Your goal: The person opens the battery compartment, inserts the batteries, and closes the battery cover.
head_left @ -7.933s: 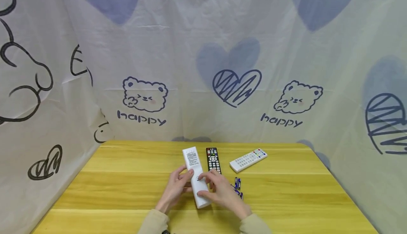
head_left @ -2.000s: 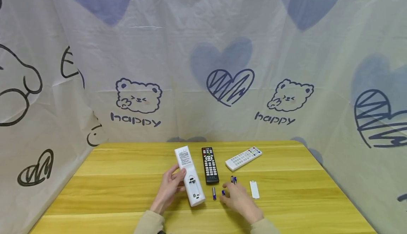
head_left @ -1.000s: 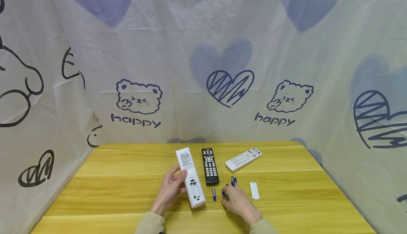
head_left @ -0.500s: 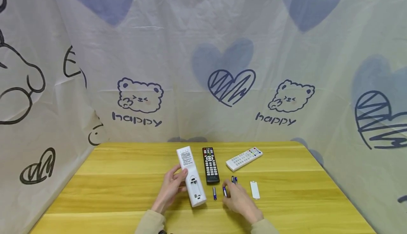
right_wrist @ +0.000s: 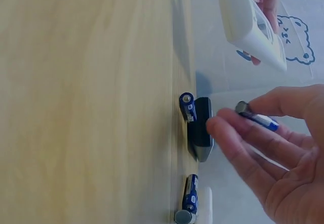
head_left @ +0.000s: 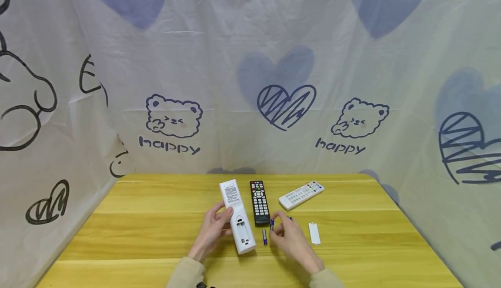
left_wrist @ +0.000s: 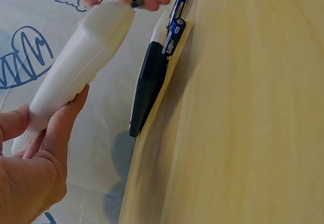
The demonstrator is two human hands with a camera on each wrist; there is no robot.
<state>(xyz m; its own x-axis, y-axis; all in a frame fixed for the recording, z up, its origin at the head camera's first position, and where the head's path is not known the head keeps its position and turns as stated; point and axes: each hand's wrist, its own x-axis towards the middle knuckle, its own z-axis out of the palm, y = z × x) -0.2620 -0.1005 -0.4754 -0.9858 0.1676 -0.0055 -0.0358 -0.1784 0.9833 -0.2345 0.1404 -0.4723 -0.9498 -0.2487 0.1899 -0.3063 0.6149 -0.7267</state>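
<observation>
My left hand (head_left: 211,231) grips a white remote control (head_left: 235,205) around its side, back face up. The open battery compartment (head_left: 243,232) in its lower half shows metal contacts. Between thumb and fingertips, my right hand (head_left: 292,239) pinches a blue battery (right_wrist: 259,118), raised off the table just right of the remote. Below it in the head view, a second blue battery (head_left: 265,237) lies on the wood. More batteries (right_wrist: 191,191) lie close by, mostly hidden behind the right hand in the head view.
A black remote (head_left: 259,203) lies face up beyond the hands, with another white remote (head_left: 301,195) slanted to its right. The white battery cover (head_left: 314,233) rests right of the right hand. A printed cloth (head_left: 231,149) hangs behind the wooden table (head_left: 156,218).
Earlier both hands were on the closed remote; the cover has since come off and lies at the right. In the last second, the right hand has lifted a battery from the table.
</observation>
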